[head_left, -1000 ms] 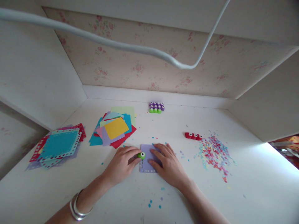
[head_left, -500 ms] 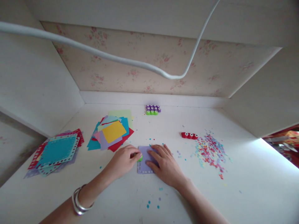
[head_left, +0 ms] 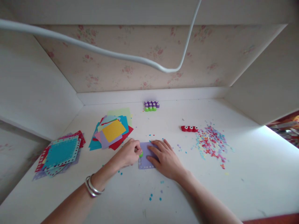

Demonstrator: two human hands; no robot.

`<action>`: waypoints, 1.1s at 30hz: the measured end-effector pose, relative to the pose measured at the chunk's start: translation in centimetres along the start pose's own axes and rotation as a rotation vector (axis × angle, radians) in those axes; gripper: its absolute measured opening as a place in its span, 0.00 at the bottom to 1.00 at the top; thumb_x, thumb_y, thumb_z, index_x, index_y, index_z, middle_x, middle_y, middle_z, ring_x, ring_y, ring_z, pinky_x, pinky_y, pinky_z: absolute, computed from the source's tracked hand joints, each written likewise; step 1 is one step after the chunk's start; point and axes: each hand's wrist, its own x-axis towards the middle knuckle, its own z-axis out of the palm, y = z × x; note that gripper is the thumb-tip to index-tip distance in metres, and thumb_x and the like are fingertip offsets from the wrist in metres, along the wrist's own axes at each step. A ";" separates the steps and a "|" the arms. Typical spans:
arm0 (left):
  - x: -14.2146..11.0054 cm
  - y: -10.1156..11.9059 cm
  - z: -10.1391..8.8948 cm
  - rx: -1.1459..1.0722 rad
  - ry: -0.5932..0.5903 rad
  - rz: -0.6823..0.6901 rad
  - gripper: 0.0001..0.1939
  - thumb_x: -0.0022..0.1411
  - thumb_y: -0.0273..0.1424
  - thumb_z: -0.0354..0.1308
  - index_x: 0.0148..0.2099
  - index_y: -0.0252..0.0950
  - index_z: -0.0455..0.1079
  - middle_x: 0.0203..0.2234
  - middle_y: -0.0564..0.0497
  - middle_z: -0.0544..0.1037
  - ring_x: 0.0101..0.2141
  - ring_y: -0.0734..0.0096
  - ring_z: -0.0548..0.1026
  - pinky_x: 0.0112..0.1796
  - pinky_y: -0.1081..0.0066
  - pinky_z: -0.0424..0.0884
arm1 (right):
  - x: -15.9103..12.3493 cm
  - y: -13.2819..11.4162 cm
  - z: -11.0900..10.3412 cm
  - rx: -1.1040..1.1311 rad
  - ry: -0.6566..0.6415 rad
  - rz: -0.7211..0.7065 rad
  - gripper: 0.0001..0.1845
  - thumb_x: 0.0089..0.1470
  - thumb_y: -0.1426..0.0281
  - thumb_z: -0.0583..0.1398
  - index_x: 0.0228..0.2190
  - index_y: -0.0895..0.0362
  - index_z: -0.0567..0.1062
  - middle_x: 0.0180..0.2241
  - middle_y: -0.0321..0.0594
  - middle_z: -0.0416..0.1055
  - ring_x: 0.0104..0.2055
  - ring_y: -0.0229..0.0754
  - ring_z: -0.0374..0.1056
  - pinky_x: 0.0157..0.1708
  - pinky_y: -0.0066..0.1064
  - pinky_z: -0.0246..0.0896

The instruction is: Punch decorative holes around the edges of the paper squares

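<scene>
A purple paper sheet (head_left: 146,155) lies flat on the white table, with small punched holes along its lower edge and the lower part of its left edge. At that left edge my left hand (head_left: 131,152) is closed around a green craft punch (head_left: 141,154); the fingers hide most of it. My right hand (head_left: 163,158) lies with spread fingers on the right part of the sheet, covering that side. A silver bangle (head_left: 92,186) circles my left wrist.
Purple and green punches (head_left: 150,105) stand at the back, and a red row of punches (head_left: 189,128) stands right of centre. Beside it spreads a confetti heap (head_left: 212,141). Coloured paper (head_left: 114,130) and a pile of punched sheets (head_left: 62,152) lie left. A white cable (head_left: 130,58) hangs above.
My left hand has tilted over the green punch, its fingers more tightly curled and the back of the hand raised. My right hand stays on the sheet. The view has shifted slightly.
</scene>
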 end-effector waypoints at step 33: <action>-5.3 -2.9 0.9 0.029 0.340 0.428 0.18 0.68 0.43 0.55 0.58 0.47 0.65 0.37 0.53 0.80 0.28 0.71 0.78 0.32 0.75 0.78 | 0.9 -4.1 -0.5 0.461 0.098 -0.180 0.15 0.66 0.69 0.54 0.51 0.53 0.74 0.46 0.42 0.75 0.48 0.41 0.71 0.49 0.32 0.69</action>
